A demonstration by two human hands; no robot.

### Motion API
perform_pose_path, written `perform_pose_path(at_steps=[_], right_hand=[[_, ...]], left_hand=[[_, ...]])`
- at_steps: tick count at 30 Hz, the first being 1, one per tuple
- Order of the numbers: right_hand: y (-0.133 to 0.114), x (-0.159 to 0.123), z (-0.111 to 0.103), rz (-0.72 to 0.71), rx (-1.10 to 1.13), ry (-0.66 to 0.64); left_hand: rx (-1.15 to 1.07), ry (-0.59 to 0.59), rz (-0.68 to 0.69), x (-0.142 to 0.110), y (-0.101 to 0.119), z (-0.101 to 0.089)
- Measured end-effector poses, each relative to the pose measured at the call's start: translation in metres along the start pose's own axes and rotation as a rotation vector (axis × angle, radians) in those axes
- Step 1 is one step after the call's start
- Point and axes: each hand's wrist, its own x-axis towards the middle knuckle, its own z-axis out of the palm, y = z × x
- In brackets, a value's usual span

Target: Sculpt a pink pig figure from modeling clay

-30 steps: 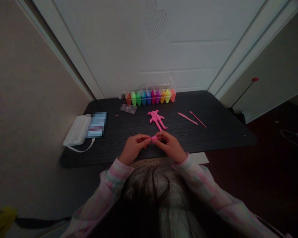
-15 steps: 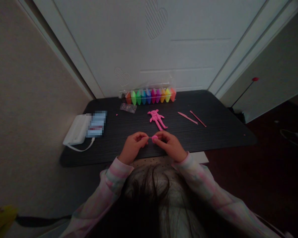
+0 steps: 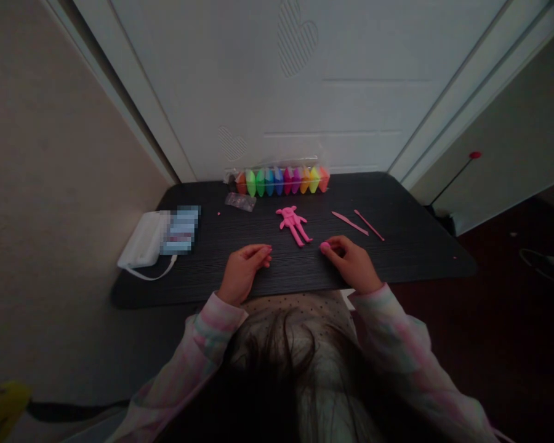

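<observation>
My right hand (image 3: 352, 263) pinches a round lump of pink modelling clay (image 3: 325, 247) between thumb and fingers, above the front of the table. To its left, my left hand (image 3: 245, 271) has its thumb and fingertips pressed together, with a small bit of pink clay (image 3: 269, 248) just showing at the tips. Beyond and between the hands lies a flat pink clay figure (image 3: 293, 224) with ears, arms and two long legs. Two pink modelling tools, a flat knife (image 3: 349, 223) and a thin stick (image 3: 369, 225), rest beyond my right hand.
At the back of the dark table (image 3: 198, 246) stands a clear pack of coloured clay (image 3: 279, 181) against a white door. A crumpled clear wrapper (image 3: 240, 202) and a tiny pink crumb (image 3: 218, 214) lie before it. A white box with a cable (image 3: 143, 240) sits at left.
My hands have moved apart, and the thin pink strand between them has parted. My right hand went to the right with the clay lump; my left hand stayed almost in place.
</observation>
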Motion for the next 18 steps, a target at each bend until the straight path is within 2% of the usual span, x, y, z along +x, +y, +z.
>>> perform_pose_path(at_steps=[3,5,10,14,18], right_hand=[[0.007,0.003,0.000,-0.067,-0.152,0.059],[0.010,0.003,0.001,-0.079,-0.158,0.114],[0.016,0.001,-0.001,0.028,0.082,0.298],[0.020,0.001,-0.005,0.076,0.258,0.336],[0.020,0.000,-0.005,0.088,0.265,0.369]], left_hand=[[-0.014,-0.027,-0.031,0.001,-0.002,-0.001],[-0.012,-0.059,-0.040,0.001,-0.003,-0.001],[0.051,-0.078,-0.040,0.000,-0.003,0.000],[0.099,-0.073,-0.049,-0.001,-0.001,0.001],[0.096,-0.106,-0.030,-0.003,0.000,0.002]])
